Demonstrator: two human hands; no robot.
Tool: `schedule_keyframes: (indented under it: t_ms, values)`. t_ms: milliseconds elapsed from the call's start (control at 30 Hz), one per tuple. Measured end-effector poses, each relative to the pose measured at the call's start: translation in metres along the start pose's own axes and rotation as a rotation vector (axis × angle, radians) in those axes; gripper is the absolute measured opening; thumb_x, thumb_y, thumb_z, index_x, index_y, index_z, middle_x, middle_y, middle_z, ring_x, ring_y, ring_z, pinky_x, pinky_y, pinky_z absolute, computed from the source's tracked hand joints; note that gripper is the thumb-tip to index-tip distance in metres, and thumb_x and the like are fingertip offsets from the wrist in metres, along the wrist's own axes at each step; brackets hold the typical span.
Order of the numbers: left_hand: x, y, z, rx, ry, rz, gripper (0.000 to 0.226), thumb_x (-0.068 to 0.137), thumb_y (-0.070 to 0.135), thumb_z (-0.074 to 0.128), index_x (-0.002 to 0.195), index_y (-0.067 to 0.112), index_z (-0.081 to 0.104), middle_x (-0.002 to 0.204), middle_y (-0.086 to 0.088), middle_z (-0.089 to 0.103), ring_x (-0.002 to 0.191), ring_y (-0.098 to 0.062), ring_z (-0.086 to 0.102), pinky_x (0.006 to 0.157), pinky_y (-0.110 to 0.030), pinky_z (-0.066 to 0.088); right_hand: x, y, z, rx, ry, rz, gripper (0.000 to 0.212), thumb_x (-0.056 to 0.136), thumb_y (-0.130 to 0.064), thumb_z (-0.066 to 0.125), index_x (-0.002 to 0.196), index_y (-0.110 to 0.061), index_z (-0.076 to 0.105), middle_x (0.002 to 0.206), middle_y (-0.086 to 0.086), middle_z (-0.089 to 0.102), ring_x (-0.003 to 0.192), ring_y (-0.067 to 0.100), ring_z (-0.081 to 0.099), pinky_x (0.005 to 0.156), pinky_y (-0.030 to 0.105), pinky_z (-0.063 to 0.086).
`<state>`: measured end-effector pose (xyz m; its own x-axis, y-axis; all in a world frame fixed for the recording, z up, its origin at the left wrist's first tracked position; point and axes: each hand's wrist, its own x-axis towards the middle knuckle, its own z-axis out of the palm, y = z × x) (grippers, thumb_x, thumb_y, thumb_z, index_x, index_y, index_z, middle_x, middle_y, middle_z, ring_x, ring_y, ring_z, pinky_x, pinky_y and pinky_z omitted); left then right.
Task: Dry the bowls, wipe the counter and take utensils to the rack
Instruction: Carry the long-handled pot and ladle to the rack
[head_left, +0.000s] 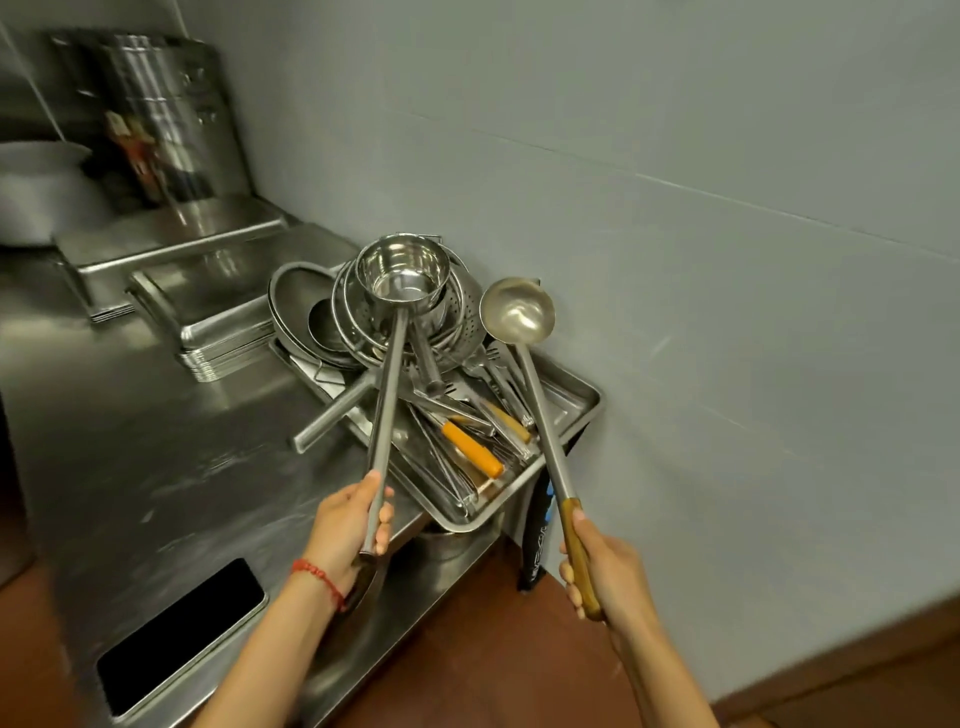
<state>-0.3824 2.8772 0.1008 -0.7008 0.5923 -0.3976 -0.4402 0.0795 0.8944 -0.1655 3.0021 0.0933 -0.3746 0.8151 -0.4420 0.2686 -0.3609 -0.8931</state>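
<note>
Gripping each handle's far end, the left hand (347, 525) holds a top-heavy steel dipper (402, 275) and the right hand (597, 569) a lighter ladle (517, 310), both stiff, slick, over the tray (582, 410) at twelve o'clock.

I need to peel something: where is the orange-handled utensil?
The orange-handled utensil lies in the steel tray at the counter's right end, among loose cutlery, between the two long ladle handles.
</note>
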Motion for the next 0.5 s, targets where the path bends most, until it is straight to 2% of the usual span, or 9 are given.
schedule_keyframes:
  t_ms: [267, 500]
  values:
    - [0.037, 0.008, 0.015, 0.079, 0.033, -0.031, 0.032, 0.093, 0.03, 0.05, 0.08, 0.002, 0.057, 0.038, 0.002, 0.05, 0.026, -0.01, 0.04, 0.028, -0.014, 0.034, 0.04, -0.002, 0.0, -0.036, -0.009, 0.069, 0.05, 0.091, -0.046, 0.049, 0.07, -0.002, 0.061, 0.042, 0.006, 0.053, 0.031, 0.017, 0.044, 0.031, 0.02, 0.034]
    - [0.044, -0.01, 0.024, 0.043, 0.045, -0.04, 0.031, 0.094, 0.028, 0.046, 0.081, 0.002, 0.056, 0.036, 0.002, 0.049, 0.024, -0.01, 0.04, 0.027, -0.013, 0.033, 0.057, 0.005, -0.007, -0.043, -0.01, 0.096, 0.049, 0.091, -0.045, 0.049, 0.068, -0.003, 0.061, 0.039, 0.005, 0.052, 0.029, 0.017, 0.044, 0.031, 0.018, 0.033]
